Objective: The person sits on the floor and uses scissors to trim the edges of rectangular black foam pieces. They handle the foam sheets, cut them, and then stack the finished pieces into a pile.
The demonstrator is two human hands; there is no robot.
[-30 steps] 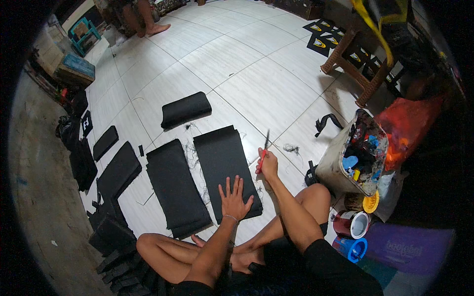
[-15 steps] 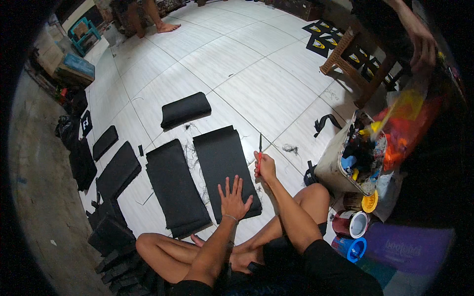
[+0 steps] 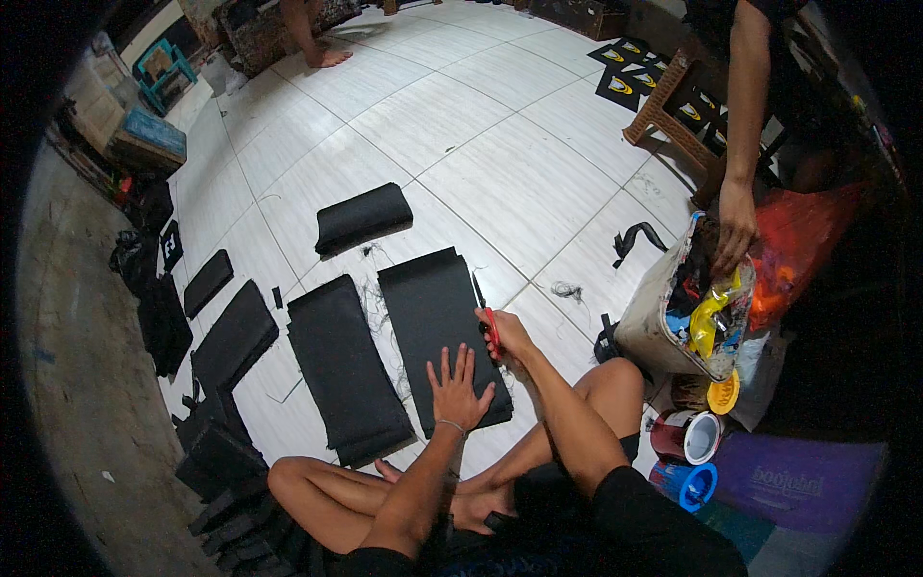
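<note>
Your left hand (image 3: 459,394) – spread flat, grasping nothing, atop the black rectangular fabric-looking stack (image 3: 425,303) | your right hand (image 3: 511,337) – wrapped round red-handled scissors (image 3: 494,330) at the stack's right edge | its long axis points away from you

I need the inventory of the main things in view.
Fabric stacks: two, black, centre
Scissors: one, red-handled, at right stack
Folded bundle: one, black, beyond stacks
Other fabric: several, black, left
Threads: several, dark, floor
Bin: one, whitish, right
Bag: one, red, beside bin
Tubs: three, mixed, near bin
Stool: one, brown, upper right
Printed pieces: several, black-yellow, near stool
Co-worker's hand: one, bare, at bin
Left hand: one, bare, on right stack
Right hand: one, bare, on scissors
</note>
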